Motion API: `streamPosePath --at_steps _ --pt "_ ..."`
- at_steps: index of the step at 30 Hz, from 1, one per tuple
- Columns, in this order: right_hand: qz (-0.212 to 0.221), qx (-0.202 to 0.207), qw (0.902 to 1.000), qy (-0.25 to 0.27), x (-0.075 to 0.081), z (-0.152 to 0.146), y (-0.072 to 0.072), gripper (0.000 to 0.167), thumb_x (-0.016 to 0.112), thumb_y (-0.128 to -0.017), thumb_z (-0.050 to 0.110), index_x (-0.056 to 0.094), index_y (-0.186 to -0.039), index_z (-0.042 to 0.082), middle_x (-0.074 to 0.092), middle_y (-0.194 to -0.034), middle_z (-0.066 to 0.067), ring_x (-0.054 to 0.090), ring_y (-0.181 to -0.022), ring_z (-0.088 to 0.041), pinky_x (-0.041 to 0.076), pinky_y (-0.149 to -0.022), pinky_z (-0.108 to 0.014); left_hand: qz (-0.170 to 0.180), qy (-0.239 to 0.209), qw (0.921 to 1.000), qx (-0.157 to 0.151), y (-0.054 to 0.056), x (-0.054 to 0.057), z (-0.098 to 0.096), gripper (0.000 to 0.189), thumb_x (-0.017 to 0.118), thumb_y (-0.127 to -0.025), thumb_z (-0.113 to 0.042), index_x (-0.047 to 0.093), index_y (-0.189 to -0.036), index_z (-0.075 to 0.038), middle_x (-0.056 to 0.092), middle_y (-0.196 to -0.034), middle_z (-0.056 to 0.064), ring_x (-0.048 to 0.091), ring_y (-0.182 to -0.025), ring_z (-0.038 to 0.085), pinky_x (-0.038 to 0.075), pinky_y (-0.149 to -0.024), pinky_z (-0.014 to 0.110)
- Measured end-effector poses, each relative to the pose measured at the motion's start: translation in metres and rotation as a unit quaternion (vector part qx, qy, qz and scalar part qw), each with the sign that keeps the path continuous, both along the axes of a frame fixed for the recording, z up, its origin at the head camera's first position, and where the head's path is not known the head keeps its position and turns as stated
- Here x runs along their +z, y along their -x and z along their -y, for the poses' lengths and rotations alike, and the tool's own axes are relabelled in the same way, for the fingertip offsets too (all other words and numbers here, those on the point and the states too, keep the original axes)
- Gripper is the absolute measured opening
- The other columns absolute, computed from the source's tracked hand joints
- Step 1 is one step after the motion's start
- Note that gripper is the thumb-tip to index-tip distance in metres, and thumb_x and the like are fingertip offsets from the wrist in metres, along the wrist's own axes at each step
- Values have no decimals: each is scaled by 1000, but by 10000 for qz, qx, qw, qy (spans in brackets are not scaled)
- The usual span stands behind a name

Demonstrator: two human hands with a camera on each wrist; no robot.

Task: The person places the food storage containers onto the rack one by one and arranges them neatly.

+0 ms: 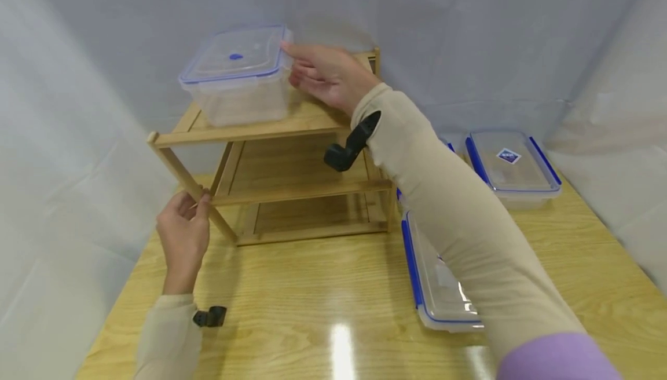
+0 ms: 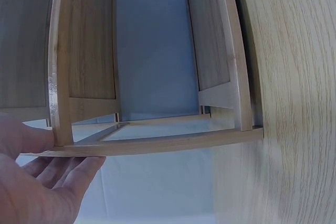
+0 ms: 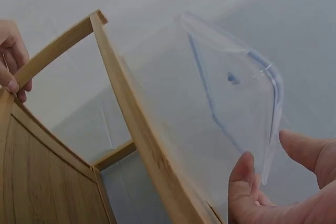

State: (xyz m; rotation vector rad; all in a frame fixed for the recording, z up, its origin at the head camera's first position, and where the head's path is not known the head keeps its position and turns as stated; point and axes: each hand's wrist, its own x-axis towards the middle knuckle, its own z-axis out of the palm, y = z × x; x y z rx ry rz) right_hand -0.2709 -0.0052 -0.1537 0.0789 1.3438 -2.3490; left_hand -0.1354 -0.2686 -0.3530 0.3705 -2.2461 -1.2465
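A clear plastic food container [image 1: 245,99] with a blue-edged lid sits on the left part of the top tier of a wooden shelf rack [image 1: 307,128]. My right hand [image 1: 333,76] holds the container at its right side, the thumb at the lid's edge and the fingers lower down. The container's corner shows between thumb and fingers in the right wrist view. With my left hand [image 1: 184,226] I grip the rack's front left post at the middle tier. Thumb and fingers lie on opposite sides of the wood in the left wrist view.
Right of the rack, a lidded container [image 1: 443,287] lies on the wooden table [image 1: 292,310], partly behind my right sleeve. Another container [image 1: 513,163] with blue clips stands farther back, and one more is mostly hidden by the arm. White sheeting [image 1: 469,38] surrounds the table.
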Motion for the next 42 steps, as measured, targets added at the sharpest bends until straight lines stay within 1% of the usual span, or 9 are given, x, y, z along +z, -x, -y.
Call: streamPosePath --at_steps 3,8,10,15,18,23,28,32,42 --pt "60 28 10000 0 1 -7 -6 48 78 -88 -1 59 -131 2 57 -131 -16 63 -108 -23 60 -88 -26 22 53 10000 -3 0 0 0 30 62 -103 -19 67 -127 -1 71 -123 12 69 -108 28 60 -93 28" --pt "20 171 9998 -22 1 -18 -22 46 78 -86 -4 61 -128 4 58 -127 -20 64 -98 -24 60 -78 -24 52 78 10000 2 0 0 1 30 61 -103 -20 67 -126 -2 71 -123 12 70 -108 28 60 -93 28" --pt "-79 231 9997 -101 1 -22 -30 48 78 -86 -4 59 -130 4 58 -130 -21 64 -106 -26 61 -79 -24 37 43 10000 9 1 0 1 30 61 -103 -20 67 -126 -1 71 -123 12 70 -108 28 60 -93 28" --pt "-939 553 9931 -444 -5 -35 -53 45 72 -93 0 55 -135 -3 55 -138 -26 57 -127 -36 60 -89 -29 2 -41 10000 4 2 0 2 30 62 -103 -19 67 -126 0 70 -123 14 70 -109 28 60 -93 28" --pt "-1515 800 9831 -649 -13 -50 -72 44 67 -97 2 52 -137 -8 55 -139 -26 56 -127 -37 57 -98 -32 53 -11 10000 7 1 -1 2 29 61 -103 -19 67 -125 -1 71 -123 12 69 -109 28 60 -93 28" --pt "-1989 1225 9692 -781 -25 -78 -107 46 59 -101 1 45 -143 -9 51 -142 -27 55 -127 -37 51 -109 -38 127 38 9999 -10 2 -3 2 30 61 -103 -20 67 -126 -1 70 -124 12 69 -110 28 60 -94 30" --pt "-2179 1391 9605 -1029 -45 -113 -132 47 59 -99 2 44 -144 -4 52 -143 -24 54 -127 -34 50 -109 -39 104 -52 9999 -64 3 -2 1 30 61 -103 -19 66 -127 -1 70 -124 13 69 -110 29 60 -94 30" --pt "-2103 1207 9639 -1099 -64 -145 -145 45 63 -98 2 47 -140 -4 55 -140 -21 56 -125 -33 54 -104 -38 151 -50 9998 -73 4 -2 0 30 60 -104 -19 66 -127 -1 70 -124 13 69 -110 29 60 -95 30" --pt "-2172 809 9684 -918 -122 -228 -150 38 51 -103 -5 54 -139 5 61 -137 -14 59 -127 -23 55 -104 -32 94 -66 9999 -117 6 -1 3 30 60 -103 -17 66 -127 1 70 -124 14 70 -109 28 59 -94 27"
